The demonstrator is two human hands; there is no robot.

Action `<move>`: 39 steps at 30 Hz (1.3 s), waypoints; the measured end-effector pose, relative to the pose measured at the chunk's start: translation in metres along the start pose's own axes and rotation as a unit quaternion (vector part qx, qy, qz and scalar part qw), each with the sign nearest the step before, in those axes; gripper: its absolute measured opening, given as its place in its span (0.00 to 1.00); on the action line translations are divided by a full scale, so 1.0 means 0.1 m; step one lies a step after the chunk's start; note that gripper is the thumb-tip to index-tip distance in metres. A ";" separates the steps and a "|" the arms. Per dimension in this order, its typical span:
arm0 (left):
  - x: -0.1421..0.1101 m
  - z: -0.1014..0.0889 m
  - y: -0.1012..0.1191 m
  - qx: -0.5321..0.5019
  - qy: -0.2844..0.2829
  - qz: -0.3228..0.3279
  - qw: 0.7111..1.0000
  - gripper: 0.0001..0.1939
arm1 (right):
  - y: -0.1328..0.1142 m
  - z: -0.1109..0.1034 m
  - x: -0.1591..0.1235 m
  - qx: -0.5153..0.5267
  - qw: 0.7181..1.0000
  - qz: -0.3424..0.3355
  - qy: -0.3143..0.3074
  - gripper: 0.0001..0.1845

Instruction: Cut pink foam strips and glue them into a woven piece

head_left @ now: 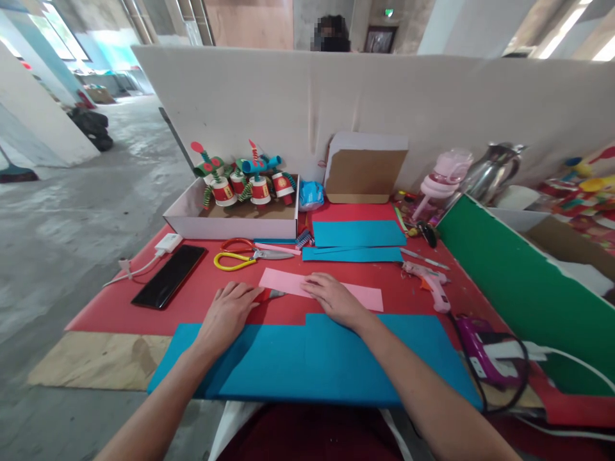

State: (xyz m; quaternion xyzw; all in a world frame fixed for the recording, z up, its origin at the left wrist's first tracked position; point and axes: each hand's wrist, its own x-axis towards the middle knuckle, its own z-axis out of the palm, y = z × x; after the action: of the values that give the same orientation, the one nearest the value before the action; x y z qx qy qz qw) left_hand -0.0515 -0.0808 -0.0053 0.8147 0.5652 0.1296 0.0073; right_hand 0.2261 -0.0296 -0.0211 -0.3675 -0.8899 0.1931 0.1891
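Note:
A strip of pink paper (368, 296) lies slightly slanted across the red tabletop. My right hand (331, 298) rests on its middle, fingers stretched over the strip and covering part of it. To the left, my left hand (229, 312) lies flat on the table with its fingertips just short of the strip's left end. A small grey pointed piece (276, 294) shows by those fingertips; its kind I cannot make out. Behind the left hand are scissors (257, 254) with one red and one yellow handle. Large blue sheets (273, 365) lie under my forearms.
Cut blue paper pieces (358, 233) lie beyond the strip. A pink glue gun (430, 282) is at right, before a green panel (523, 288). A phone (169, 276) lies left. Paper-cup figures (259, 191) stand in a white box (230, 228) at the back.

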 end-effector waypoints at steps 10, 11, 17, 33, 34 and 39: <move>0.02 -0.01 0.07 -0.026 -0.023 -0.005 0.999 0.19 | 0.02 0.01 0.00 0.000 1.000 -0.005 0.005 0.20; 0.02 -0.01 0.07 -0.027 -0.023 -0.005 0.999 0.19 | 0.02 0.01 0.00 -0.001 1.000 -0.006 0.005 0.20; 0.03 0.00 0.10 -0.034 -0.023 0.004 0.999 0.18 | 0.02 0.01 0.00 -0.005 1.000 -0.008 0.007 0.21; 0.07 0.01 0.21 -0.016 -0.022 0.016 1.000 0.18 | 0.00 -0.02 0.00 -0.001 1.000 -0.007 0.000 0.23; 0.07 0.02 0.22 -0.015 -0.018 0.019 1.000 0.18 | 0.00 -0.02 0.00 0.000 1.000 -0.007 -0.001 0.24; 0.07 0.04 0.25 -0.007 -0.008 0.030 1.000 0.18 | 0.01 -0.03 0.00 0.010 1.000 -0.006 -0.010 0.27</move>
State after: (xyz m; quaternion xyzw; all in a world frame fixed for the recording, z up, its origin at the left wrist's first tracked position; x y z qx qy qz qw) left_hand -0.0257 -0.0826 -0.0039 0.8320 0.5397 0.1276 0.0136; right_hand 0.2279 -0.0278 -0.0196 -0.3581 -0.8920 0.2042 0.1852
